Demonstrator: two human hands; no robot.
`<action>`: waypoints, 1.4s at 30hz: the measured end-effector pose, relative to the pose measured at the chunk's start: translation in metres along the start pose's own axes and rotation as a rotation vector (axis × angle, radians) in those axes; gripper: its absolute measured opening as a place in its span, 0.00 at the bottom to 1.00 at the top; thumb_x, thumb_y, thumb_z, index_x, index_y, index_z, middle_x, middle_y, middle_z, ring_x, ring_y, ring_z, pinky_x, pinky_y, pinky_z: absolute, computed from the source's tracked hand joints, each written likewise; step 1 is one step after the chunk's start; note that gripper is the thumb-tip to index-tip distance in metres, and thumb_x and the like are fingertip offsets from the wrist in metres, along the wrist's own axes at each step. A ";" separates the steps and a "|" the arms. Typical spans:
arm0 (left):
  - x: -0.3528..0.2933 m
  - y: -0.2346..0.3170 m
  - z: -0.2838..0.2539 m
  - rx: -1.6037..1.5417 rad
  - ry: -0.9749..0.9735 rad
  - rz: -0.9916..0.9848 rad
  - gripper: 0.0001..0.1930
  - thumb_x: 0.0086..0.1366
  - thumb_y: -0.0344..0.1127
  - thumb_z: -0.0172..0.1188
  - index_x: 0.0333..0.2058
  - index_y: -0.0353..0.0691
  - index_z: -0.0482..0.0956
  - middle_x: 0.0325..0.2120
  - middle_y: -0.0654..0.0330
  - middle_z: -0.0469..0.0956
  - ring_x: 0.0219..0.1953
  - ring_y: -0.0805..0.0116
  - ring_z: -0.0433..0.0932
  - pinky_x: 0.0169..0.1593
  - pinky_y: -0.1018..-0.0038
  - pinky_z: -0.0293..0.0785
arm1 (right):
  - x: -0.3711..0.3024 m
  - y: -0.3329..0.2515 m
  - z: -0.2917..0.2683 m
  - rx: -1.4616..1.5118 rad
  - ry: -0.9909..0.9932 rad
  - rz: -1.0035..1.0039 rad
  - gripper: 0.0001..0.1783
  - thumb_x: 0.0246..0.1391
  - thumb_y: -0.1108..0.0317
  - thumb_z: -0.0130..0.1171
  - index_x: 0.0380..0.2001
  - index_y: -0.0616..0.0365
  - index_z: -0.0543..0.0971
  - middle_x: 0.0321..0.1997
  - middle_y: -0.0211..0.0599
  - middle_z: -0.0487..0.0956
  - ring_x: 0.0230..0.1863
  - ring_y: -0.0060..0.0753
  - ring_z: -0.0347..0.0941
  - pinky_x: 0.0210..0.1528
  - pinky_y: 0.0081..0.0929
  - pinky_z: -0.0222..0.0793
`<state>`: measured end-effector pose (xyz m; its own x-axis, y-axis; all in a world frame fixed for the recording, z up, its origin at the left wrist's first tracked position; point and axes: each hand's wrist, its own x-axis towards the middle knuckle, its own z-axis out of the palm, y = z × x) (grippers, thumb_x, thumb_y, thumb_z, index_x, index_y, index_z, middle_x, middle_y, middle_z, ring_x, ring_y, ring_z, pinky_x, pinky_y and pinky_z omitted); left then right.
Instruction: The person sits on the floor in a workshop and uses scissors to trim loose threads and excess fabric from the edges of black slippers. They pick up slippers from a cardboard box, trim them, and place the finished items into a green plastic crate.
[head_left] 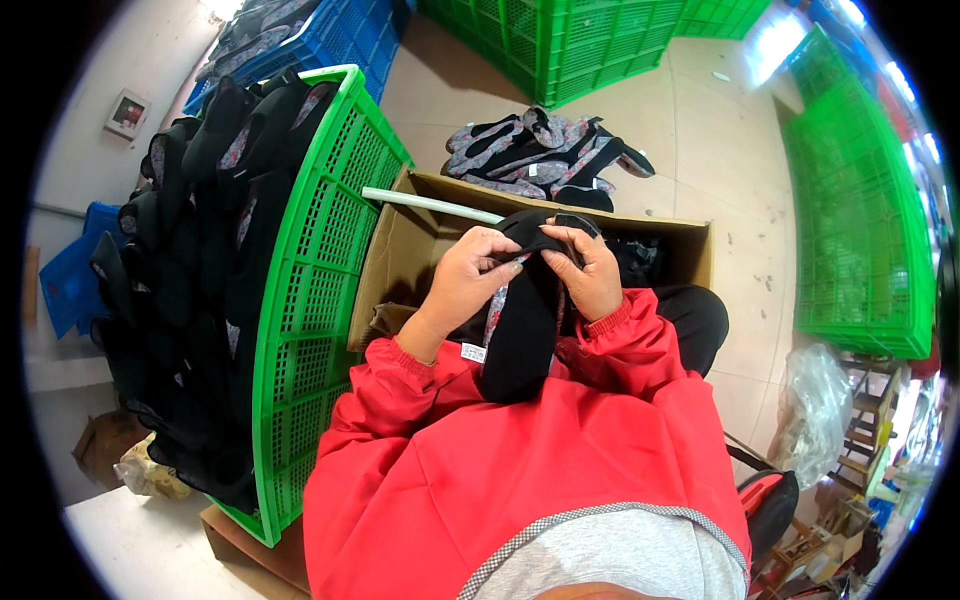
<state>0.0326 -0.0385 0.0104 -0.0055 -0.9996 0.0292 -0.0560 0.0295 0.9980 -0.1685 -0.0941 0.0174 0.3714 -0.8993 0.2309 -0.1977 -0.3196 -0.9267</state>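
Note:
Both of my hands hold a black fabric shoe upper [522,345] with a patterned grey and red lining and a small white label. It hangs down over my lap. My left hand [468,278] pinches its upper edge between thumb and fingers. Close beside it, my right hand [590,268] grips the same edge, thumb and fingers pressed together on the cloth. Under my hands stands an open cardboard box [690,235], with dark items partly visible inside. A white rod [430,204] lies across the box's left rim.
At my left, a green plastic crate [318,270] is heaped with black shoe uppers [200,250]. More uppers [545,155] lie piled on the floor beyond the box. Green crates [560,45] stand farther off, another green crate [860,220] at right, near clear plastic sheeting [815,405].

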 end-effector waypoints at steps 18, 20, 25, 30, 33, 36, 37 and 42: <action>-0.024 0.003 0.029 0.373 0.550 0.090 0.11 0.48 0.19 0.60 0.31 0.34 0.73 0.27 0.52 0.73 0.31 0.57 0.75 0.36 0.68 0.72 | -0.057 0.021 0.015 0.038 0.225 0.081 0.18 0.39 0.86 0.55 0.35 0.57 0.78 0.38 0.37 0.79 0.41 0.39 0.74 0.45 0.27 0.69; -0.029 -0.027 0.014 -0.216 0.313 -0.272 0.07 0.61 0.25 0.55 0.39 0.31 0.75 0.31 0.60 0.79 0.31 0.71 0.77 0.38 0.76 0.73 | -0.057 0.018 0.008 0.102 0.126 0.063 0.20 0.43 0.82 0.61 0.42 0.56 0.79 0.44 0.35 0.79 0.46 0.34 0.73 0.51 0.26 0.66; -0.023 0.026 0.000 -0.515 0.665 -0.130 0.07 0.65 0.29 0.53 0.40 0.35 0.76 0.35 0.60 0.79 0.35 0.70 0.79 0.42 0.75 0.76 | -0.074 0.008 -0.011 0.455 -0.112 0.113 0.25 0.45 0.76 0.69 0.50 0.55 0.78 0.55 0.30 0.76 0.29 0.13 0.64 0.34 0.14 0.61; -0.011 0.045 0.003 -0.820 0.807 -0.111 0.04 0.67 0.32 0.54 0.37 0.41 0.70 0.32 0.63 0.75 0.33 0.70 0.77 0.39 0.70 0.76 | -0.072 -0.015 -0.014 0.411 -0.228 0.048 0.32 0.43 0.70 0.73 0.54 0.57 0.75 0.60 0.37 0.73 0.45 0.26 0.72 0.49 0.22 0.65; -0.017 0.057 0.022 -0.799 0.743 -0.147 0.05 0.69 0.34 0.52 0.39 0.41 0.69 0.34 0.63 0.75 0.35 0.70 0.76 0.40 0.67 0.76 | -0.077 -0.003 -0.001 0.428 -0.033 0.096 0.30 0.45 0.72 0.72 0.53 0.61 0.75 0.54 0.40 0.77 0.56 0.34 0.73 0.59 0.27 0.64; -0.027 0.044 0.041 -0.657 0.640 -0.227 0.05 0.70 0.32 0.52 0.41 0.39 0.70 0.35 0.62 0.76 0.36 0.71 0.76 0.43 0.70 0.76 | -0.079 0.012 0.002 0.649 0.007 0.293 0.25 0.51 0.73 0.68 0.53 0.65 0.75 0.49 0.35 0.79 0.49 0.25 0.75 0.54 0.23 0.68; -0.032 0.038 0.048 -0.586 0.598 -0.255 0.06 0.70 0.31 0.52 0.42 0.38 0.71 0.35 0.62 0.76 0.37 0.72 0.77 0.44 0.72 0.76 | -0.079 0.014 0.002 0.660 -0.003 0.308 0.25 0.51 0.73 0.68 0.53 0.65 0.75 0.48 0.35 0.79 0.49 0.24 0.75 0.53 0.23 0.68; -0.041 0.038 0.065 -0.526 0.361 -0.157 0.09 0.69 0.26 0.52 0.47 0.32 0.72 0.43 0.59 0.78 0.42 0.73 0.77 0.50 0.75 0.73 | -0.078 0.007 -0.005 0.871 0.003 0.459 0.24 0.54 0.71 0.66 0.53 0.66 0.74 0.46 0.33 0.79 0.45 0.21 0.75 0.49 0.20 0.71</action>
<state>-0.0338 0.0035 0.0439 0.3033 -0.9331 -0.1932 0.4671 -0.0311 0.8836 -0.2029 -0.0280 -0.0055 0.4234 -0.8820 -0.2068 0.4155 0.3919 -0.8208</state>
